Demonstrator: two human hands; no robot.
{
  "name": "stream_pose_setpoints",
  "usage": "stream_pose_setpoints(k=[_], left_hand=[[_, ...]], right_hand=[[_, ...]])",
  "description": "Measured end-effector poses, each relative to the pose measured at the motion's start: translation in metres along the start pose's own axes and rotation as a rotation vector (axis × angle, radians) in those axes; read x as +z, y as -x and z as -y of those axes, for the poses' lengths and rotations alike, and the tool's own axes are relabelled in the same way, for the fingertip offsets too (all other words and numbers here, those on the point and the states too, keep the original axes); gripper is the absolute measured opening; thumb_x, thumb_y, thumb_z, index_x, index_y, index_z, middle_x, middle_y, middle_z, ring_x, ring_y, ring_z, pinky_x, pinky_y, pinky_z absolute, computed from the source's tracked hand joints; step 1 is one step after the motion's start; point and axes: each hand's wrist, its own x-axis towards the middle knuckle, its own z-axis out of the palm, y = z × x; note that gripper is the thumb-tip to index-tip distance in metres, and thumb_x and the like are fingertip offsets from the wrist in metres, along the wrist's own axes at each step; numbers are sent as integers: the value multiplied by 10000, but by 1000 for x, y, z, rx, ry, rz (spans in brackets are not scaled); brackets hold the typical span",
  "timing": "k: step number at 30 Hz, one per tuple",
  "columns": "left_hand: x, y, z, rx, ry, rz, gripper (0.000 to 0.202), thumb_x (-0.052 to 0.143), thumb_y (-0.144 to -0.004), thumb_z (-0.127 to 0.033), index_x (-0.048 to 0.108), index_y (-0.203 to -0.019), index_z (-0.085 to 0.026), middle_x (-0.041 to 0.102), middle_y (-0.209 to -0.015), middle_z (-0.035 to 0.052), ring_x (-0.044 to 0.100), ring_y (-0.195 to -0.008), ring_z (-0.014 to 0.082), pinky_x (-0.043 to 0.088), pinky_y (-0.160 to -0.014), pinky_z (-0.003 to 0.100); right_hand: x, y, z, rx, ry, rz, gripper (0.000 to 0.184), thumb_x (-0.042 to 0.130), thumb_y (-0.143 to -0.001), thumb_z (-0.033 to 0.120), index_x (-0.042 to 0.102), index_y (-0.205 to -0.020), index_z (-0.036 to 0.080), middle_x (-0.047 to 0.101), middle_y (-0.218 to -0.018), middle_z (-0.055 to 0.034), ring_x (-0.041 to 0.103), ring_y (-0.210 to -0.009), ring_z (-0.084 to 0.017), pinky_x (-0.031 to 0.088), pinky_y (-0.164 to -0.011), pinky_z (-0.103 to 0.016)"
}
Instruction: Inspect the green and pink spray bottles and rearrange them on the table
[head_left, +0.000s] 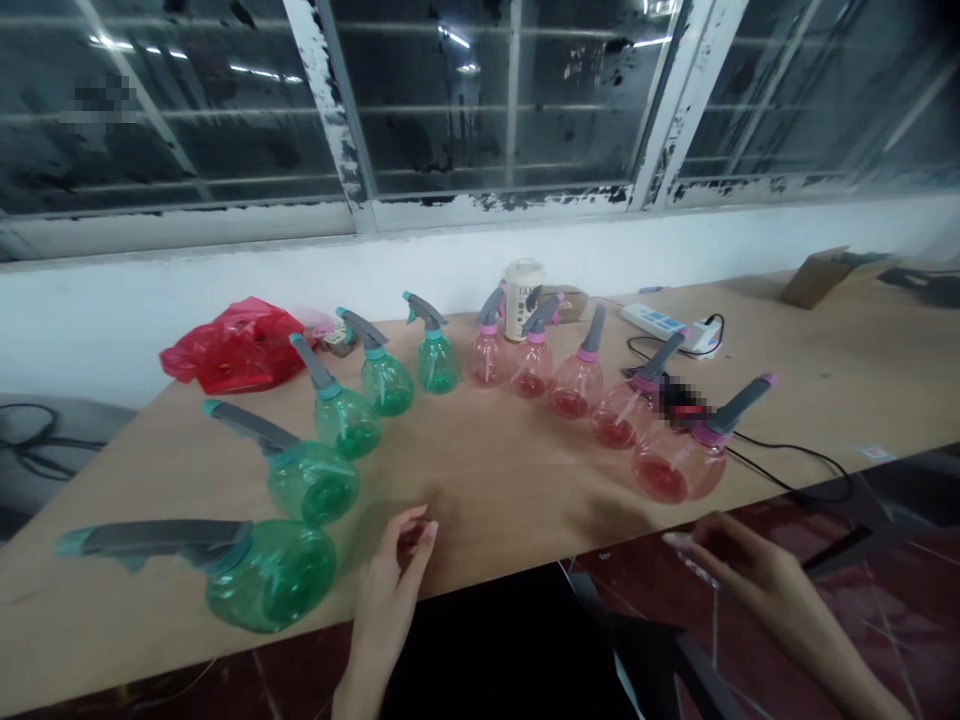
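Observation:
My left hand (397, 565) hovers at the table's front edge, fingers loosely curled, thumb and forefinger apart, nothing between them. Closest to it are a green spray bottle (289, 580) at front left and another green spray bottle (319, 485) behind. My right hand (757, 570) is past the front edge, over the floor, with loosely bent fingers and no object visible in it. Just above it stands a pink spray bottle (679, 470). Several green and pink bottles, each with a grey trigger head and some coloured liquid-like tint at the base, form an arc on the table (495, 480).
A red plastic bag (240, 345) lies at back left. Behind the bottles stand a cream canister (523, 300) and a white power strip (652, 322). A black cable (810, 490) runs along the right side. A cardboard box (825, 275) sits far right, below the windows.

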Motion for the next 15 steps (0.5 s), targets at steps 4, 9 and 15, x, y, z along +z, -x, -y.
stream_pose_setpoints(k=[4, 9, 15], left_hand=[[9, -7, -5, 6, -29, 20, 372, 494, -840, -501, 557, -1097, -240, 657, -991, 52, 621, -914, 234, 460, -850, 391], [44, -20, -23, 105, 24, 170, 325, 532, -824, -463, 577, -1065, -251, 679, -914, 41, 633, -839, 217, 488, -771, 352], [84, -9, -53, 226, 13, 381, 319, 520, -843, -447, 566, -1092, -252, 675, -954, 39, 630, -858, 199, 470, -793, 325]], right_hand=[[-6, -8, -31, 93, 63, -529, 789, 722, -523, 632, 474, -1123, 184, 588, -992, -154, 634, -765, -304, 541, -605, -406], [13, -39, -35, -69, 25, -533, 1068, 681, -523, 699, 290, -1342, 137, 439, -1261, -221, 518, -1094, -374, 483, -839, -508], [21, -61, -18, -22, 5, -483, 928, 672, -585, 666, 383, -1273, 113, 551, -1081, -182, 570, -975, -313, 479, -821, -446]])
